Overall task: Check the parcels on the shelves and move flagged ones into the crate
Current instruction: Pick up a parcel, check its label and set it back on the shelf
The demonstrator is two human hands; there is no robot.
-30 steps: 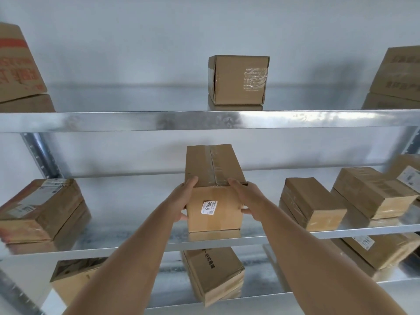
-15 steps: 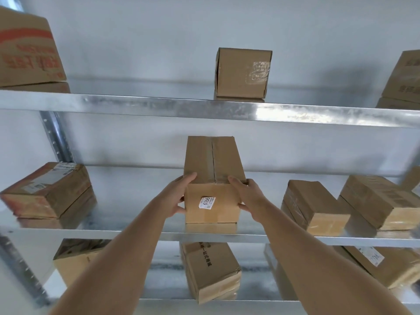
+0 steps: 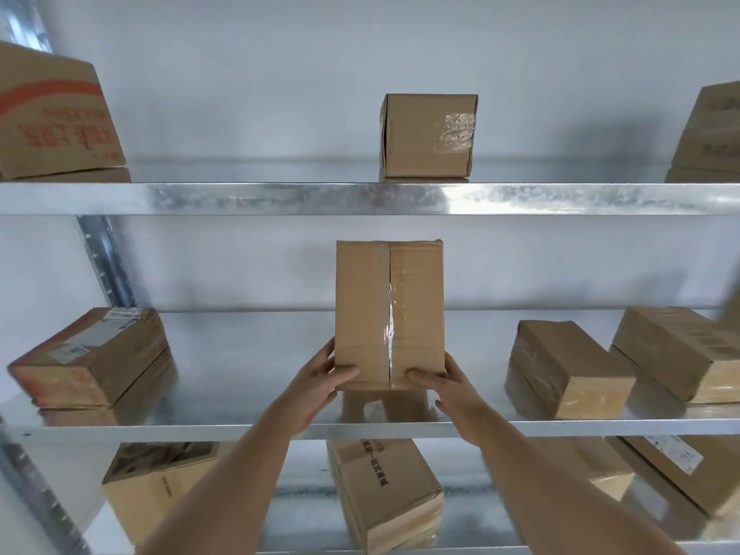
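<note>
A tall brown cardboard parcel with clear tape down its seam is tipped up above the middle shelf, its taped face toward me. My left hand grips its lower left corner, thumb across the front. My right hand grips the lower right corner the same way. The parcel's bottom edge hangs a little above the shelf, and its reflection shows below. The small white label seen earlier is out of view. No crate is in view.
Other parcels: a labelled one left and two right on the middle shelf; a cube box, a red-printed box and another box on the top shelf; several on the bottom shelf.
Both hands have lifted the parcel's near end and tipped it up, so the taped top face now points at me and the end with the white label is hidden.
</note>
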